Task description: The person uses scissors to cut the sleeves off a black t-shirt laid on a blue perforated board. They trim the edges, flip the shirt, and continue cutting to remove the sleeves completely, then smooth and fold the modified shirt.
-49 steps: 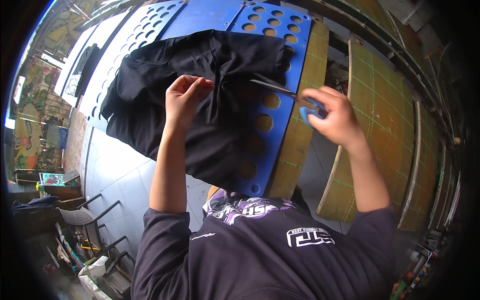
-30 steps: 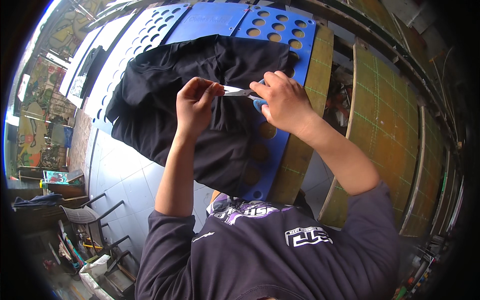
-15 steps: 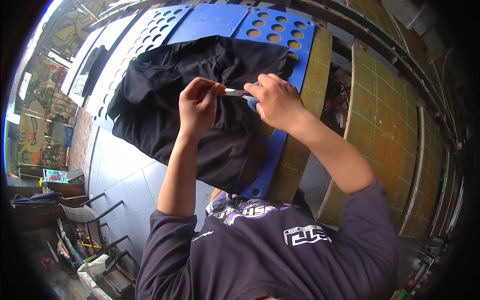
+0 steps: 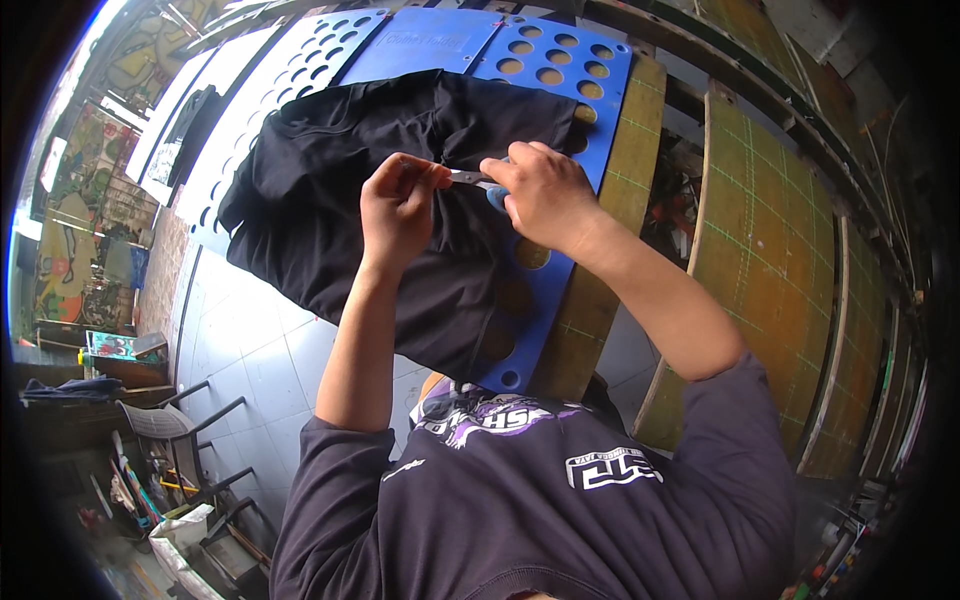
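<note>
In my right hand (image 4: 545,193) is a pair of small scissors (image 4: 470,178), its blue handle mostly covered by my fingers and its blades pointing left. My left hand (image 4: 400,200) is pinched closed right at the blade tips; whatever lies between its fingertips is too small to make out. Both hands are held over a black garment (image 4: 340,150), which lies loosely spread with creases. Under the garment is a blue folding board (image 4: 600,130) with rows of round holes, partly covered by the cloth.
Long yellowish boards (image 4: 765,260) with green lines lie to the right on a frame. A chair (image 4: 175,430) stands at the lower left on the tiled floor (image 4: 255,335), beside assorted clutter. A patterned panel (image 4: 75,230) is at the far left.
The scissors and my right hand have shifted slightly left, bringing the blades nearer to my left fingertips. My left hand has barely moved, and the garment lies as before.
</note>
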A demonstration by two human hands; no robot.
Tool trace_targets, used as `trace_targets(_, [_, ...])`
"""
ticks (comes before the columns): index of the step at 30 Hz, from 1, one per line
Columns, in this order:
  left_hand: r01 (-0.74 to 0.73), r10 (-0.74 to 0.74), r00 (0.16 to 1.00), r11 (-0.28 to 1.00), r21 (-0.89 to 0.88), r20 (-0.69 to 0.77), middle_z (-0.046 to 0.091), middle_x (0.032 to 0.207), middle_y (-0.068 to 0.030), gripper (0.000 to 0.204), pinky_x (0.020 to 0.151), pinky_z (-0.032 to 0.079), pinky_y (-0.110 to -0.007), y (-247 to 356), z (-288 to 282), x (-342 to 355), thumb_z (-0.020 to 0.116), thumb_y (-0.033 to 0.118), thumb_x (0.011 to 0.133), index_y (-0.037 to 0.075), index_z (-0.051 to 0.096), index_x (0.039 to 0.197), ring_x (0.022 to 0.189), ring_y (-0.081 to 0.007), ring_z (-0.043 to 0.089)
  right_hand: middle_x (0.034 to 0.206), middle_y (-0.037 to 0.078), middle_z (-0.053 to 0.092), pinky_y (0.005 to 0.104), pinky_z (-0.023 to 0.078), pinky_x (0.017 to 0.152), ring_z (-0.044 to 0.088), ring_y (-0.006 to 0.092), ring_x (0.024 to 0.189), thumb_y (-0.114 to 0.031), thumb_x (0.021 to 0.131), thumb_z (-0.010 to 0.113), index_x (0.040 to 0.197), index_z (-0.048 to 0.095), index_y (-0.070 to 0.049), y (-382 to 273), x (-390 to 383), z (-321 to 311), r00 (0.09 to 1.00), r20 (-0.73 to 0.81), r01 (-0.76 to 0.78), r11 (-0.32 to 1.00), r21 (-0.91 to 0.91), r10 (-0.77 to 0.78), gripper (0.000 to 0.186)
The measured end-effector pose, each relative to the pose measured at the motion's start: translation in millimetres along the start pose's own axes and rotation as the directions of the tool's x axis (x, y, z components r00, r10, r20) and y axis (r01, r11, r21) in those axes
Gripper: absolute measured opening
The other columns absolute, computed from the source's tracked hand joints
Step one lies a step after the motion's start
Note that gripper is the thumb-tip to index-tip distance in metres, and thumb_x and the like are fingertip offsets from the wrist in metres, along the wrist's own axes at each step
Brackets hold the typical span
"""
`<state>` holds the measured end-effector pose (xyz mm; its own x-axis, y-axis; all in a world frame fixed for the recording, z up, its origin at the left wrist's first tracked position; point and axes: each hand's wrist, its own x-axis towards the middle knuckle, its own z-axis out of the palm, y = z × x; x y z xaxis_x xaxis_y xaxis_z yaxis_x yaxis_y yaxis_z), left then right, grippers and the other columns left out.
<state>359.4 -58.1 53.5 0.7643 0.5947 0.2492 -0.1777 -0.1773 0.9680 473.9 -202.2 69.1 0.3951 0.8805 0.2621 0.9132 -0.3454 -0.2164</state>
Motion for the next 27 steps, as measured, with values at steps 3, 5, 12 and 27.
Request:
trace_targets(3, [-0.007,0.008,1.000,1.000,-0.030,0.007,0.067,0.080,-0.0091,0.006,0.073,0.049,-0.023,2,2,0,0.056,0.000,0.088,-0.003,0.056,0.083,0.077,-0.0115,0.064,0.089,0.010,0.056,0.0388,0.051,0.077,0.058,0.0261,0.091,-0.009,0.078,0.060,0.097,0.060,-0.009,-3,0,-2,0.998,-0.058,0.041,0.999,0.011,-0.041,0.019])
trace_targets(5, [-0.007,0.007,1.000,1.000,-0.020,0.019,0.066,0.083,-0.0100,0.007,0.078,0.049,-0.026,-1,0,0,0.058,0.002,0.088,-0.004,0.058,0.085,0.080,-0.0145,0.064,0.089,0.011,0.056,0.0391,0.051,0.077,0.058,0.0264,0.091,-0.010,0.081,0.057,0.092,0.060,-0.008,-4,1,-3,0.998,-0.049,0.046,0.999,0.018,-0.045,0.012])
trace_targets(12, [-0.004,0.018,0.992,0.993,0.116,-0.122,0.067,0.079,-0.0091,0.007,0.074,0.049,-0.023,11,-9,2,0.055,0.001,0.088,-0.003,0.057,0.083,0.076,-0.0124,0.064,0.090,0.010,0.055,0.0388,0.050,0.079,0.057,0.0258,0.093,-0.011,0.075,0.063,0.097,0.061,-0.008,2,-8,-7,1.000,-0.021,0.023,0.999,0.036,-0.023,0.022])
trace_targets(27, [-0.044,0.049,0.996,0.997,0.067,-0.070,0.068,0.082,-0.0099,0.007,0.076,0.049,-0.024,12,-10,0,0.057,0.003,0.088,-0.003,0.059,0.085,0.079,-0.0141,0.065,0.087,0.011,0.057,0.0379,0.051,0.077,0.058,0.0266,0.090,-0.007,0.074,0.062,0.096,0.062,-0.007,0,-9,-17,0.997,-0.050,0.063,0.998,0.006,-0.062,0.023])
